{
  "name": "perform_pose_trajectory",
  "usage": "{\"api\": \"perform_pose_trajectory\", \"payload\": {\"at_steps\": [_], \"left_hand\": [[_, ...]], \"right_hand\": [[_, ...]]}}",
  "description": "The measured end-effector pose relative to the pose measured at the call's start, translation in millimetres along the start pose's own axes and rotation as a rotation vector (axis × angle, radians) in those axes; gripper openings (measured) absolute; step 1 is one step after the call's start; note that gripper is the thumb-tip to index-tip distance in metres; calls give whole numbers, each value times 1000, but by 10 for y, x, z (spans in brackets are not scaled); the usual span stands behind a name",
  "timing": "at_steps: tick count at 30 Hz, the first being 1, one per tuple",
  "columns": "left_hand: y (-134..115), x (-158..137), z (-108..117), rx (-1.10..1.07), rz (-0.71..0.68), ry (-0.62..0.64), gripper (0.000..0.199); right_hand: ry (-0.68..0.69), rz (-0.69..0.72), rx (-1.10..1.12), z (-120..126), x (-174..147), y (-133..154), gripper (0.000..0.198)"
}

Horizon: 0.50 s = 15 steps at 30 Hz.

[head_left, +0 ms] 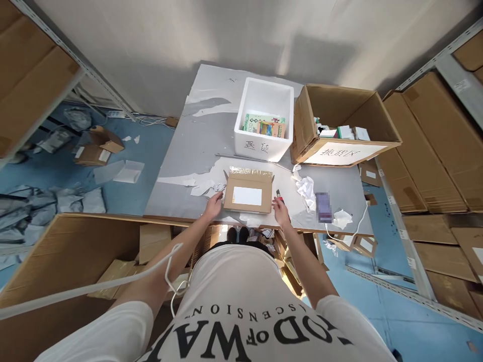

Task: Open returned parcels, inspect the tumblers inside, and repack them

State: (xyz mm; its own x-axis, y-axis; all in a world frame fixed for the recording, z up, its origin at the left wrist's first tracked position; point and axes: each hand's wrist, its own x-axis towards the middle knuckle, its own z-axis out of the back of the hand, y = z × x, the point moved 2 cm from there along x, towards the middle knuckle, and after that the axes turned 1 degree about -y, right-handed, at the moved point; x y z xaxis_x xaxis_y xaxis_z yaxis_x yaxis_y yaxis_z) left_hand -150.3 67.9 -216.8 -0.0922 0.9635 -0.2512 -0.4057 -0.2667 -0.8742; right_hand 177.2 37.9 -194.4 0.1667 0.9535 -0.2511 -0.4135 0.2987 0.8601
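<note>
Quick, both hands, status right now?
Left hand: beside the brown rectangular cardboard box; whether it grips can't be told.
Right hand: closed on a small red-and-black handheld tool.

A brown cardboard box (248, 184) lay flat near the front edge of a gray table (174, 166), squared to the person and between the left hand (214, 205) and the right hand (280, 210). A plain white label (247, 196) sat across its upper face, any print too small to read. Clear tape (250, 173) ran shiny and uneven along the far edge, while narrow flaps (273, 178) jutted outward at both far corners. A small red-and-black tool (279, 196) rested in the right hand, just beside the box, its dark tip pointing away from the person.
</note>
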Motion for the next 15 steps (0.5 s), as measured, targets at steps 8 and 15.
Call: {"api": "perform_pose_trajectory", "payload": {"at_steps": [8,15], "left_hand": [[69,-314,29,90,1,125,67],[-210,-393,-45,46,-7,122,61]], "right_hand": [[140,-39,-7,-138,-346,-208,61],[103,-91,36,-279,-303,-29,38]]}}
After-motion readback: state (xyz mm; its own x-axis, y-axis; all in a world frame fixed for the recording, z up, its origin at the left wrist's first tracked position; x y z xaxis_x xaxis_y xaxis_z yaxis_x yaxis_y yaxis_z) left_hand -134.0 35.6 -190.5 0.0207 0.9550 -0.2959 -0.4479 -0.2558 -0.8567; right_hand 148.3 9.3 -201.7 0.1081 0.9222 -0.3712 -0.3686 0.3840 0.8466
